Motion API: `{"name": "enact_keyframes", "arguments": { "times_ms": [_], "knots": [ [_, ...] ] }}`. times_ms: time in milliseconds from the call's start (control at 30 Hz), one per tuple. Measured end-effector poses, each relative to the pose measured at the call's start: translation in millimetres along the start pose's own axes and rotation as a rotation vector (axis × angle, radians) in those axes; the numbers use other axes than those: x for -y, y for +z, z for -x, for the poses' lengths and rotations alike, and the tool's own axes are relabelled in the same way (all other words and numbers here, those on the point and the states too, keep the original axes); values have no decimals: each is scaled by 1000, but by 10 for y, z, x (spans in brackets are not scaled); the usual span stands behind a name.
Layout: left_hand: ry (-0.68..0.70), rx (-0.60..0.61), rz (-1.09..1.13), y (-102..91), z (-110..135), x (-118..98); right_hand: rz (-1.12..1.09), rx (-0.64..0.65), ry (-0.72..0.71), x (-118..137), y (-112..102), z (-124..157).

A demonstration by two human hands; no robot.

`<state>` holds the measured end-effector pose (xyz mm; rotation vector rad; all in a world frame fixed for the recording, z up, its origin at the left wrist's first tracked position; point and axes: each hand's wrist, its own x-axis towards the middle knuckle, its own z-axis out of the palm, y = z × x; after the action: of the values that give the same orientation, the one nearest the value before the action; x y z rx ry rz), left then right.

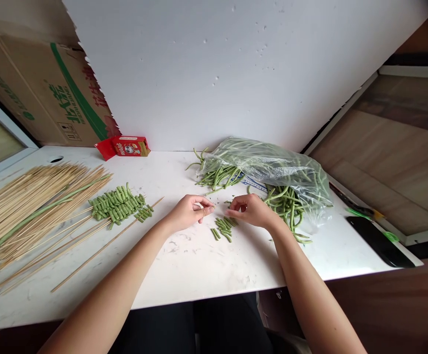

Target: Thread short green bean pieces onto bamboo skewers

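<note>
A white tabletop (206,278) carries a broad spread of bamboo skewers (44,194) at left and a clear plastic bag (261,157) of long green beans (290,206) at back right. Cut beans sit threaded in a block (116,205) on several skewers. The left hand (189,214) makes a narrow pinch; the right hand (253,210) curls its fingers down; whether either grips anything I cannot tell. Loose bean pieces (224,227) lie between them, nearer the right, mostly slanting from far left to near right.
</note>
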<state>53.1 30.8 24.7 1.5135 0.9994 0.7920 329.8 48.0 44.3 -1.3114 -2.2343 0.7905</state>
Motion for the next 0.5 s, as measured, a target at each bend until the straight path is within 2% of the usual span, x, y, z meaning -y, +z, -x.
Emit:
{"name": "enact_keyframes", "arguments": {
  "times_ms": [167, 333, 500],
  "knots": [
    [112, 21, 24, 22, -55, 163, -134, -145, -23, 147, 75, -19],
    [157, -33, 85, 93, -59, 160, -334, -117, -122, 248, 198, -22],
    [131, -57, 128, 115, -22, 32, -370, -90, -159, 231, 252, -31]
  ]
}}
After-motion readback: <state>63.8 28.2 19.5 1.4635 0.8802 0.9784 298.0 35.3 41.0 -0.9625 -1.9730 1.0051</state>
